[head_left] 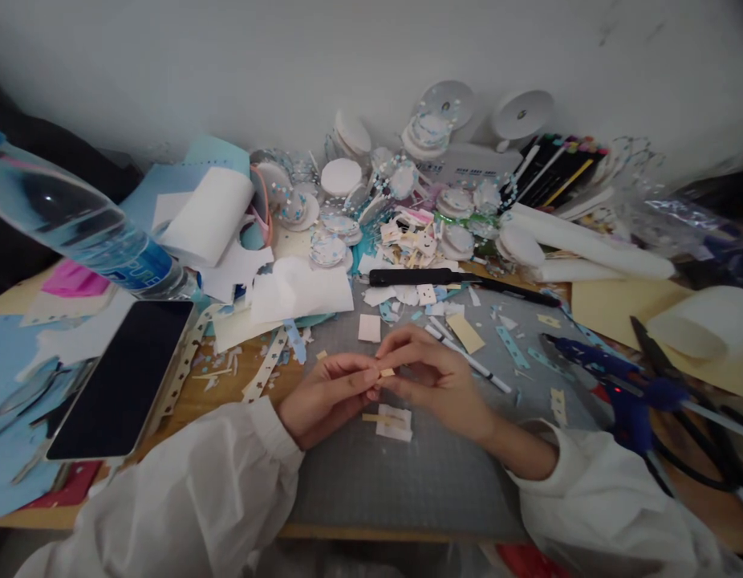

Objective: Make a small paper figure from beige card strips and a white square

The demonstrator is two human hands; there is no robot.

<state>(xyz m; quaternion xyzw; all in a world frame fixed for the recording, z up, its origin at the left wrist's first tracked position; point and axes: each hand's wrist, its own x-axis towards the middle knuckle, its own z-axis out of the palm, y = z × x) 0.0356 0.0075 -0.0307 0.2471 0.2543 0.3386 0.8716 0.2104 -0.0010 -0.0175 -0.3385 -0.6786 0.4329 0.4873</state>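
Above the middle of the grey cutting mat (444, 490), my left hand (335, 393) and my right hand (440, 381) meet fingertip to fingertip. Both are pinched on one small cream paper piece (387, 372), whose far side the fingers partly hide. Just below them a white paper square (396, 424) lies on the mat with a thin yellowish strip across it. Behind my fingers rests a pale pink square (369, 327). A white pen (471, 361) and a yellow paper rectangle (466, 332) lie close to my right hand.
A blue glue gun (624, 377) and black scissors (684, 401) lie at the right. On the left are a phone (122, 377) and a leaning water bottle (88, 217). A black-handled craft knife (461, 278) crosses the back, before paper scraps and beaded white discs (341, 177).
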